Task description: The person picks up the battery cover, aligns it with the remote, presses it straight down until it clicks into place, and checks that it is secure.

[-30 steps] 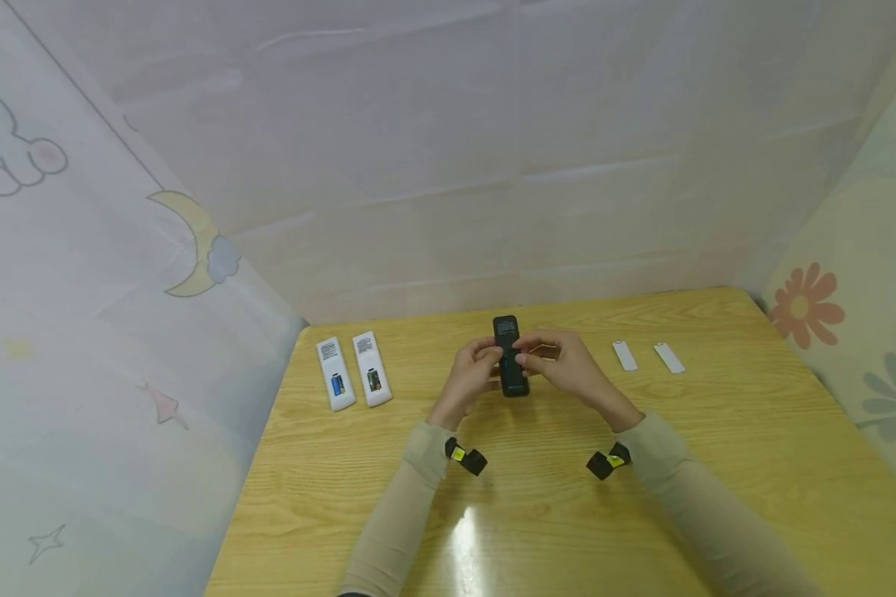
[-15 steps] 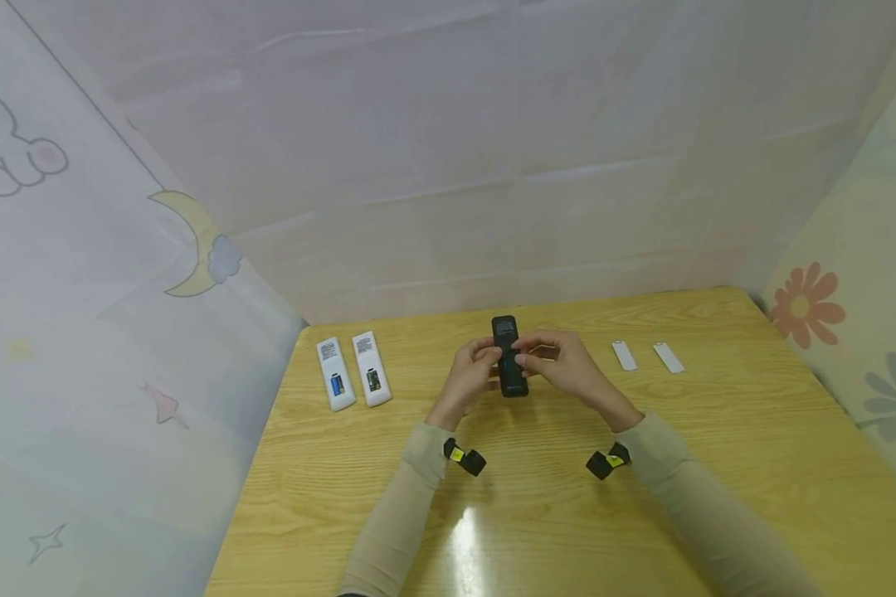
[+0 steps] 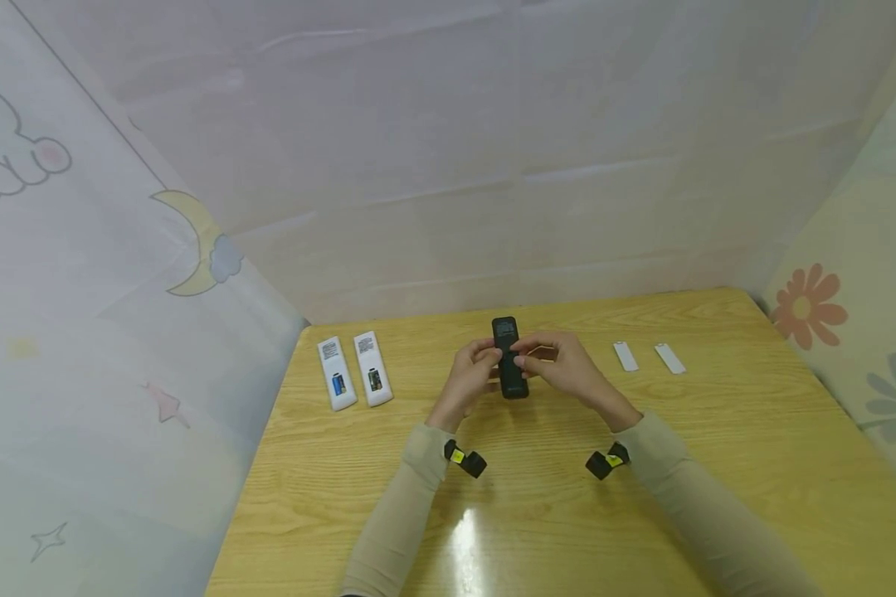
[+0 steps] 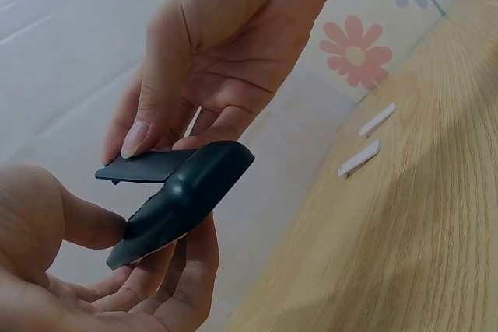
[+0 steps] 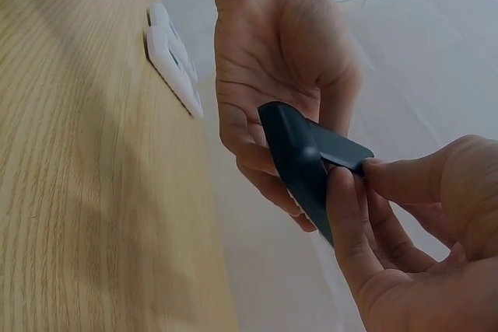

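Observation:
A black remote control point(image 3: 505, 330) is held back side up over the table's middle. My left hand point(image 3: 465, 380) grips its body from the left, thumb on one edge and fingers curled beneath, as the left wrist view shows. My right hand point(image 3: 567, 365) pinches a flat black battery cover point(image 4: 148, 166) between thumb and fingers. In both wrist views this cover stands tilted away from the remote's back, one end close against the raised thick part of the body point(image 5: 292, 141). The inside of the battery compartment is hidden.
Two white remotes point(image 3: 330, 355) lie back side up at the left, compartments uncovered with batteries point(image 3: 338, 385) showing. Two white battery covers point(image 3: 625, 356) lie apart at the right. The wooden table point(image 3: 538, 531) ends at a fabric-covered wall point(image 3: 448, 166) behind.
Both hands keep their hold on the black remote and its cover, with only a slight shift of fingers. The white remotes and white covers lie where they were.

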`<action>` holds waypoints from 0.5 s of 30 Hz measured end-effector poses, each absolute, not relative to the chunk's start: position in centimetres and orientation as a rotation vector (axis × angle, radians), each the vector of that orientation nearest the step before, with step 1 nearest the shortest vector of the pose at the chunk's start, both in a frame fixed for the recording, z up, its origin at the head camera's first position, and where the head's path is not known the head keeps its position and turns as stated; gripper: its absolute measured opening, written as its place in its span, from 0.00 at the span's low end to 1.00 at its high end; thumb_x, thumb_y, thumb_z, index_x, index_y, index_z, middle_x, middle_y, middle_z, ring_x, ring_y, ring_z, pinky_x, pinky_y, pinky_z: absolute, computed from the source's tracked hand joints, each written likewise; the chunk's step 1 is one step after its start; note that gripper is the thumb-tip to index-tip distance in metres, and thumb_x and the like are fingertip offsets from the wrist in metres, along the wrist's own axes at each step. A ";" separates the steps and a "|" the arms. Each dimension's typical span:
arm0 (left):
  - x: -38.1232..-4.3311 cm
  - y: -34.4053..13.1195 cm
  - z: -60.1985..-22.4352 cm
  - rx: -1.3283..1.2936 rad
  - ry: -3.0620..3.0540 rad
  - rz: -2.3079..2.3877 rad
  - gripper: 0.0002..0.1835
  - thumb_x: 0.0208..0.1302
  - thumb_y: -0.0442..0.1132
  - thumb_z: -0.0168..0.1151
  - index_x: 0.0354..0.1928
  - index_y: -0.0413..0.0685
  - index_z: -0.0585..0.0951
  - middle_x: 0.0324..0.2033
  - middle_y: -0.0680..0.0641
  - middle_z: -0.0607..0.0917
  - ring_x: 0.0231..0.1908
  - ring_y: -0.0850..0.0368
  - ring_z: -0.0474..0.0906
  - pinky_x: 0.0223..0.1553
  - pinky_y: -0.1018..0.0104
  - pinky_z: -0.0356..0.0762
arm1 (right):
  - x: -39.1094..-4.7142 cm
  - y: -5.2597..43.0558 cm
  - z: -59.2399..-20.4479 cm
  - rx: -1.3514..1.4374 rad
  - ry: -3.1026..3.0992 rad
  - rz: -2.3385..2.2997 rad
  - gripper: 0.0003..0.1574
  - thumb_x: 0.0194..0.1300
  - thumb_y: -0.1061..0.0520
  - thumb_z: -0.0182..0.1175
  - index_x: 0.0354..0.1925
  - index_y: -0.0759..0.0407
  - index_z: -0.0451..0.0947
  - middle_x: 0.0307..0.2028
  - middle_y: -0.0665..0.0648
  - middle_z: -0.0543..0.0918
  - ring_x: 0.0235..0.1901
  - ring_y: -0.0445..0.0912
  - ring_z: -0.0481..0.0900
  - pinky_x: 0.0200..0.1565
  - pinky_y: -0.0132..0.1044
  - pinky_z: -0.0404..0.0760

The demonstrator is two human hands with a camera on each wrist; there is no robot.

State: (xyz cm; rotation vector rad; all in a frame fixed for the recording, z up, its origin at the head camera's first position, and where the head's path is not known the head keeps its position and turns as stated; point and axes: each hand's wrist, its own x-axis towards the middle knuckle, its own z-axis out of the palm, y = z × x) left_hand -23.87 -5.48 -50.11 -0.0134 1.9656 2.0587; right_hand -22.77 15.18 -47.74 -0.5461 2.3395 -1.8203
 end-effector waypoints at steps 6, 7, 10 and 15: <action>-23.8 -5.4 -49.9 -0.015 1.955 2.070 0.26 0.84 0.42 0.55 0.76 0.39 0.69 0.65 0.37 0.83 0.53 0.44 0.86 0.46 0.56 0.90 | -22.8 15.2 -47.9 -0.546 2.359 -1.800 0.17 0.77 0.62 0.65 0.59 0.66 0.85 0.59 0.70 0.84 0.51 0.60 0.89 0.45 0.37 0.91; -23.8 -5.4 -49.9 -0.015 1.952 2.075 0.26 0.84 0.42 0.55 0.76 0.39 0.70 0.65 0.37 0.83 0.54 0.43 0.86 0.46 0.56 0.90 | -22.8 15.2 -47.9 -0.546 2.365 -1.797 0.17 0.77 0.62 0.65 0.59 0.66 0.85 0.58 0.70 0.84 0.51 0.59 0.89 0.45 0.37 0.91; -23.8 -5.4 -49.9 -0.007 1.945 2.083 0.25 0.83 0.42 0.56 0.75 0.40 0.70 0.64 0.37 0.84 0.54 0.42 0.85 0.46 0.56 0.89 | -22.8 15.2 -47.9 -0.545 2.380 -1.787 0.17 0.77 0.61 0.65 0.59 0.65 0.85 0.58 0.69 0.84 0.50 0.59 0.89 0.45 0.37 0.91; -23.7 -5.4 -50.1 0.004 1.941 2.083 0.24 0.83 0.42 0.55 0.74 0.39 0.71 0.63 0.37 0.84 0.52 0.44 0.86 0.47 0.53 0.89 | -22.8 15.2 -48.0 -0.539 2.401 -1.762 0.16 0.77 0.59 0.66 0.59 0.64 0.86 0.57 0.68 0.85 0.48 0.57 0.89 0.45 0.37 0.91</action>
